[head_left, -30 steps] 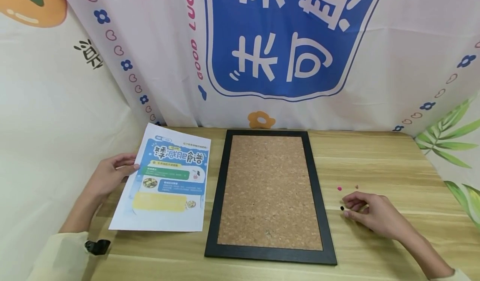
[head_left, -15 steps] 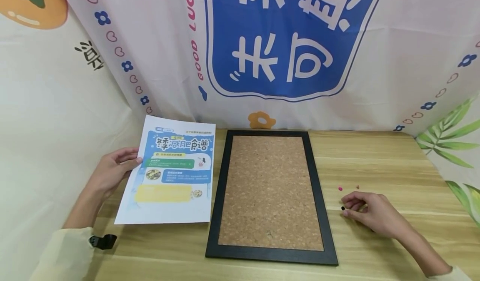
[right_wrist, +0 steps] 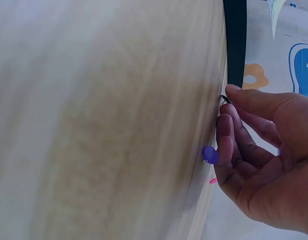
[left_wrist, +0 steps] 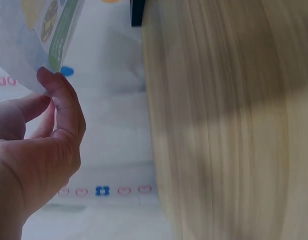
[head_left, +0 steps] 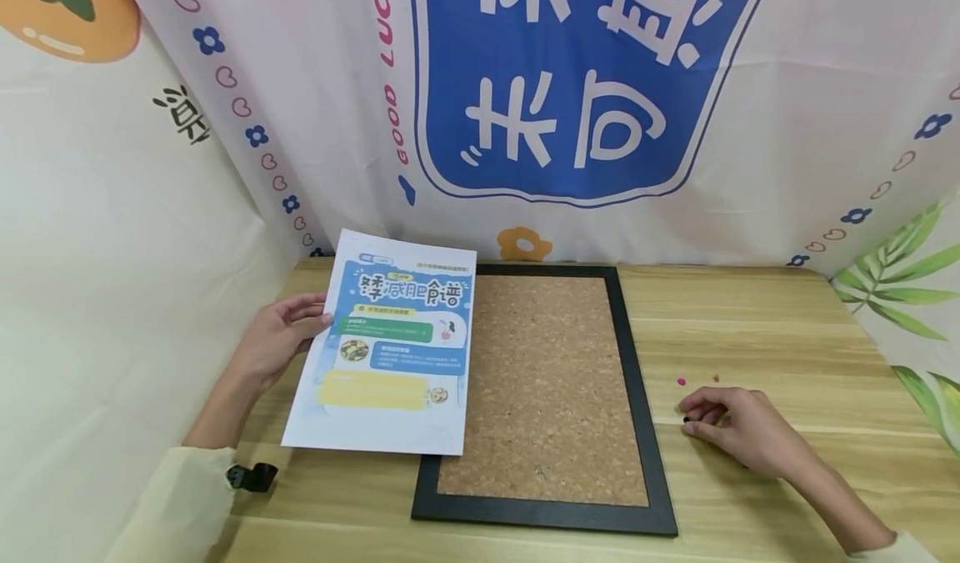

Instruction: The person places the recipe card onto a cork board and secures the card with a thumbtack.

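The left hand pinches the left edge of a printed white sheet, which hangs over the left side of a black-framed cork board. In the left wrist view, thumb and fingers of the left hand meet on the sheet's edge. Right of the board, the right hand is low at the table with a small black pin at its fingertips. The right wrist view has this pin between thumb and index finger of the right hand.
A pink pin and a small brownish one lie on the wooden table beyond the right hand. In the right wrist view a purple pin is near the fingers. A printed cloth hangs behind the table.
The left hand has carried the sheet rightward, from beside the board to over its left part. The right hand has hardly moved.
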{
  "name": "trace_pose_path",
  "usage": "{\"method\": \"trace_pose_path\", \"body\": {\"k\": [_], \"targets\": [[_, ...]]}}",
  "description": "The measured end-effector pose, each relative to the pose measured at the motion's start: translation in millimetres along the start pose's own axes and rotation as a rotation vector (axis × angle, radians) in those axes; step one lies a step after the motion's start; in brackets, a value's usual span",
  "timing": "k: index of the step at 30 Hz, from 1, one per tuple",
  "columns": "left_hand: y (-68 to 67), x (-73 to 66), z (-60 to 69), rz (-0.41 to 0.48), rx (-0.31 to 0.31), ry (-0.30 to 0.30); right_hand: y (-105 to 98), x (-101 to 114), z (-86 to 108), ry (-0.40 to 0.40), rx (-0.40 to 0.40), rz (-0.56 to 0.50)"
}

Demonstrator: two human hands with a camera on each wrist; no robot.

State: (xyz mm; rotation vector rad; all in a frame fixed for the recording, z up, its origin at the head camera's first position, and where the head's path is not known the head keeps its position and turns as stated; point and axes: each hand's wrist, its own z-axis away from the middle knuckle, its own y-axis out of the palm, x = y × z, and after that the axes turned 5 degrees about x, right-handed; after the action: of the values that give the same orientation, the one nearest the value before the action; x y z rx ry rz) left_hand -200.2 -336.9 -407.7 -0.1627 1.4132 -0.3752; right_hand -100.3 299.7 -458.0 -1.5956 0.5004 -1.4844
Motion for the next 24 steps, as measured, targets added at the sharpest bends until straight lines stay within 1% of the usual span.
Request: {"method": "trace_pose_path", "body": {"k": [5,9,14,19,24], "targets": [[19.5,-8.0,-7.1,0.027,0.035,-0.017,0.9,-0.2,-0.6,-0.013,-0.018,0.024],[34.3,-11.8,-12.6,0.034,0.058,-0.022,1.0,-0.6,-0.4,-0.018,-0.025,0.044],[52.4,-14.1,-19.7,0.019,0.073,-0.017,0.9,-0.4,0.6,-0.013,-0.027,0.057],[70.5,-14.6,-26.1,0.041,0.110,-0.004,0.8,0.3,1.1,-0.002,-0.034,0.069],[84.9,-12.4,-31.0,0.062,0.145,0.008,0.2,0.1,1.7,0.004,-0.023,0.083]]}}
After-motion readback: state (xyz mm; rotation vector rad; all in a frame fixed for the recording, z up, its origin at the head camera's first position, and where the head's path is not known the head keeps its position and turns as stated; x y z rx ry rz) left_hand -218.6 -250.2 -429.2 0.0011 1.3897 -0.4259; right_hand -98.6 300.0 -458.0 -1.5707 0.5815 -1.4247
